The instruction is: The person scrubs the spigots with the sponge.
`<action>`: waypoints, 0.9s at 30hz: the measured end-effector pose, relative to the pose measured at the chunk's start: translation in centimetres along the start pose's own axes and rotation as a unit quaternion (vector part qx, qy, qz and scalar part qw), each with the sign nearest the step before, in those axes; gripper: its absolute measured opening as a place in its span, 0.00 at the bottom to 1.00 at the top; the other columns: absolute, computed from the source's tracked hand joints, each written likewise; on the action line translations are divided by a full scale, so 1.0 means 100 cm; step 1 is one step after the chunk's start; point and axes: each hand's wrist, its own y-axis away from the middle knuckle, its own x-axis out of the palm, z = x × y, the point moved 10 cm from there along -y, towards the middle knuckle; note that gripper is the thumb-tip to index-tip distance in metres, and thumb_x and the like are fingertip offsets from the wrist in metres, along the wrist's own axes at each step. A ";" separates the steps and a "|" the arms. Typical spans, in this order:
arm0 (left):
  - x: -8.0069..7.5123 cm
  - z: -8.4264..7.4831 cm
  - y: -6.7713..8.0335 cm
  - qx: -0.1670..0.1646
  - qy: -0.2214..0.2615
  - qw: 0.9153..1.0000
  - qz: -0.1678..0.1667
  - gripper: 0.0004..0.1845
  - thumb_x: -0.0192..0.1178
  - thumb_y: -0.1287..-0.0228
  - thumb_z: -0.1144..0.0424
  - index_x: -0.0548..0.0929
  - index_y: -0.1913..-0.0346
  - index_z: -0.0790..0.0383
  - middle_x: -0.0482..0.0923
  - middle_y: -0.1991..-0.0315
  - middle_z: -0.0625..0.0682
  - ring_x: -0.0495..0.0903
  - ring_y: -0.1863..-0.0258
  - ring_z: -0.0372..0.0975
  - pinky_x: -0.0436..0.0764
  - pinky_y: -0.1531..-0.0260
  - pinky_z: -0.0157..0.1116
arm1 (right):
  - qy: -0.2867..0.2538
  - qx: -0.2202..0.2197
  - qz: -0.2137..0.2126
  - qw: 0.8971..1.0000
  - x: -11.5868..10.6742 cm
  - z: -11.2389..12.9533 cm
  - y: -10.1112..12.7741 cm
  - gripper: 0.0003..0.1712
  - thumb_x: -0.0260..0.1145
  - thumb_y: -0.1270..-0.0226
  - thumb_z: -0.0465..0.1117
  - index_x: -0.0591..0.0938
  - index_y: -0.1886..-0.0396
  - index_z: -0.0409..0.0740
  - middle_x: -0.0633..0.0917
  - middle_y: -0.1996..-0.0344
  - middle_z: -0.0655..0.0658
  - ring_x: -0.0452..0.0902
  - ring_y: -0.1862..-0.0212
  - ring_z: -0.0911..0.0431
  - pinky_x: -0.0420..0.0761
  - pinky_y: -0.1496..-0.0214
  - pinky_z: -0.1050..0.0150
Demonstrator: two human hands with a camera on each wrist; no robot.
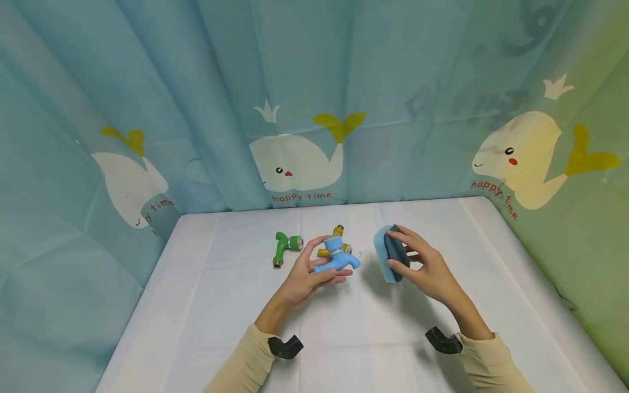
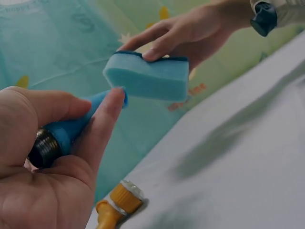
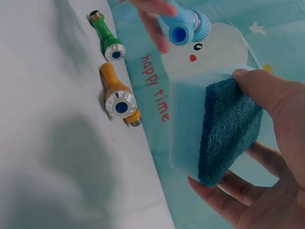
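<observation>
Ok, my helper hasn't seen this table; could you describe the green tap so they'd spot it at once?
Start at the white table in front of the whale-print curtain. Toward the table's far edge, the green tap lies left of the yellow tap. Its green colour sets it apart from that one and the blue tap in the left hand.

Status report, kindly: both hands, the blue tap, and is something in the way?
Left hand holds blue tap; right hand grips sponge. Tap raised, apart from sponge. Nothing seen between them; green tap, yellow tap on table.
</observation>
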 end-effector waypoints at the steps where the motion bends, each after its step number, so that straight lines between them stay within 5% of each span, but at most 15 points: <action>1: 0.001 0.001 0.000 -0.003 0.008 1.000 0.005 0.41 0.54 0.25 0.78 0.48 0.20 0.48 0.64 0.31 0.75 0.84 0.44 0.54 0.82 0.43 0.48 | 0.000 0.000 0.000 1.000 0.000 0.000 0.000 0.38 0.77 0.37 0.36 0.76 0.27 0.53 0.69 0.25 0.42 0.80 0.41 0.46 0.84 0.50 0.65; 6: 0.003 0.003 -0.001 -0.005 0.028 1.000 0.005 0.30 0.48 0.18 0.68 0.47 0.25 0.46 0.69 0.33 0.74 0.85 0.46 0.53 0.81 0.42 0.51 | 0.001 0.002 -0.001 1.000 0.000 -0.001 0.002 0.38 0.77 0.36 0.37 0.76 0.27 0.53 0.69 0.25 0.41 0.80 0.42 0.46 0.85 0.50 0.63; 10: -0.002 0.005 -0.001 -0.020 0.037 0.999 -0.030 0.20 0.41 0.17 0.45 0.54 0.31 0.43 0.74 0.38 0.68 0.88 0.56 0.52 0.88 0.54 0.48 | 0.005 0.003 -0.002 1.000 0.000 -0.002 0.003 0.38 0.77 0.37 0.37 0.76 0.27 0.53 0.69 0.25 0.41 0.80 0.42 0.45 0.85 0.51 0.62; 13: -0.005 0.005 -0.002 -0.032 0.049 0.997 -0.055 0.19 0.38 0.20 0.38 0.58 0.37 0.41 0.75 0.44 0.65 0.86 0.62 0.50 0.88 0.63 0.42 | 0.005 0.004 -0.001 1.000 0.001 -0.004 0.004 0.38 0.77 0.37 0.37 0.76 0.27 0.53 0.69 0.25 0.41 0.80 0.42 0.46 0.85 0.51 0.61; 19: -0.004 0.006 -0.003 -0.032 0.047 0.997 -0.061 0.13 0.43 0.17 0.44 0.60 0.43 0.47 0.75 0.50 0.62 0.85 0.65 0.50 0.86 0.60 0.42 | 0.000 0.002 0.001 1.000 0.003 -0.004 0.006 0.38 0.77 0.37 0.36 0.76 0.28 0.52 0.70 0.26 0.40 0.80 0.41 0.46 0.85 0.51 0.62; 23: 0.000 0.006 -0.001 -0.029 0.061 0.997 -0.030 0.21 0.49 0.17 0.54 0.59 0.31 0.58 0.74 0.38 0.68 0.85 0.49 0.55 0.83 0.43 0.47 | -0.002 0.001 0.002 1.000 0.004 -0.003 0.006 0.38 0.77 0.38 0.35 0.76 0.28 0.51 0.70 0.26 0.40 0.80 0.42 0.46 0.85 0.51 0.61; 27: 0.004 0.006 0.000 -0.030 0.078 0.996 0.011 0.35 0.55 0.23 0.66 0.51 0.22 0.67 0.61 0.26 0.70 0.76 0.35 0.58 0.78 0.37 0.44 | -0.007 -0.003 0.008 1.000 0.007 0.000 0.004 0.37 0.77 0.37 0.36 0.76 0.28 0.51 0.70 0.26 0.40 0.80 0.43 0.46 0.86 0.51 0.59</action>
